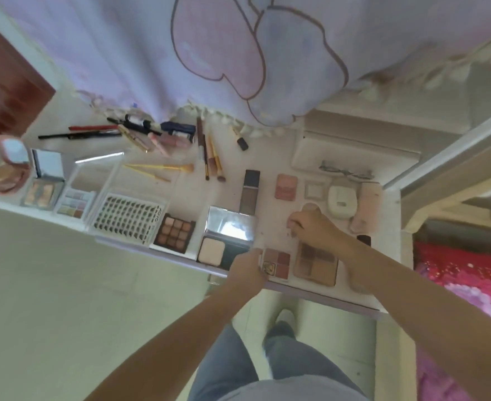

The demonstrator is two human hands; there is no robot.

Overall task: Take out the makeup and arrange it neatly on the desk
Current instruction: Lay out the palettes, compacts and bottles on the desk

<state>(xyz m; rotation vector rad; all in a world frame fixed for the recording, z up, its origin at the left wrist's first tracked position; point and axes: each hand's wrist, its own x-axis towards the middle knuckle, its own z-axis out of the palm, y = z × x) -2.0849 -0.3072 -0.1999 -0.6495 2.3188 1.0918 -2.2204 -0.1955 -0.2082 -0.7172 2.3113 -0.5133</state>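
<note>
— What's hard to make out up close?

— The left hand (247,267) covers the near-left corner of a small pink palette (277,263) at the tabletop (270,157) edge; its fingers curl on that edge, pinching it.

— And the right hand (311,227)?

— Fingers curled, tips hidden (whether they hold anything, I cannot tell), just beyond a tan palette (318,266) its wrist partly covers.

— Farther back?

— Blurred brushes (209,157) and pencils (79,134), partly under the curtain (209,53).
</note>
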